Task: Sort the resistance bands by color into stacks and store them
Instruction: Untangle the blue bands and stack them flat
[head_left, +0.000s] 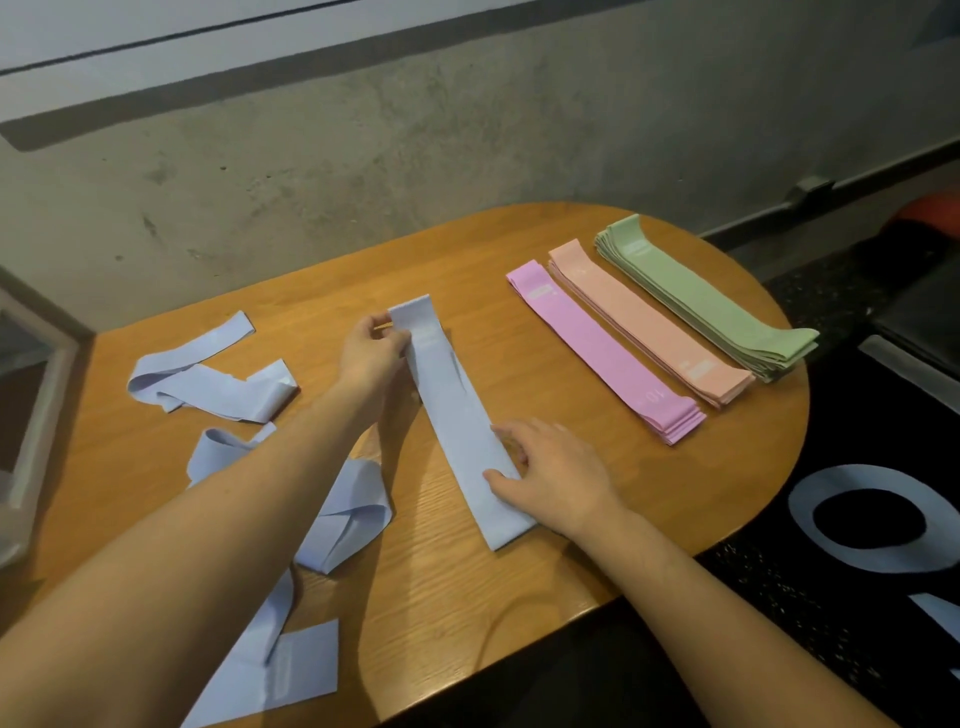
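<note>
- The left hand (371, 349) has its grip pinched on the far end of a flat lilac band (457, 415).
- The right hand (545, 475) lies with fingers spread, pressing the near end of that lilac band onto the desk (519, 587).
- Left of the lilac band, loose lilac bands (208, 374) sprawl twisted; some are hidden under the left forearm.
- Right of the lilac band, past bare wood, sit a pink stack (608, 351), a peach stack (649, 322) and a green stack (706, 301), the green one reaching the desk's rounded rim.
</note>
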